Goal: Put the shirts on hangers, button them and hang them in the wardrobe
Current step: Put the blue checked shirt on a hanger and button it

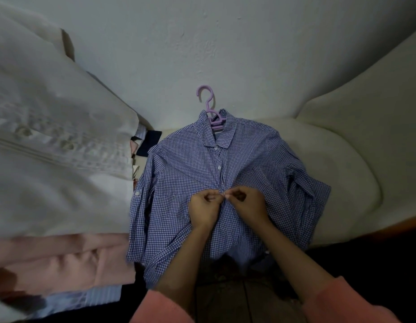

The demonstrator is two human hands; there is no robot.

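A blue-and-white checked shirt [190, 169] lies front up on a cream surface, with a lilac plastic hanger [211, 110] inside its collar and the hook pointing toward the wall. The upper buttons look fastened. My left hand [203, 209] and my right hand [245, 205] meet at the placket about mid-chest. Both pinch the shirt's front edges there, fingertips touching around a small white button.
A pile of shirts sits at the left: a white one [51, 148] on top, a pink one [62, 259] and a pale striped one [86, 298] beneath. A dark folded garment [151, 141] lies behind the pile. The cream cushion [342, 173] curves up at the right; a white wall [202, 43] stands behind.
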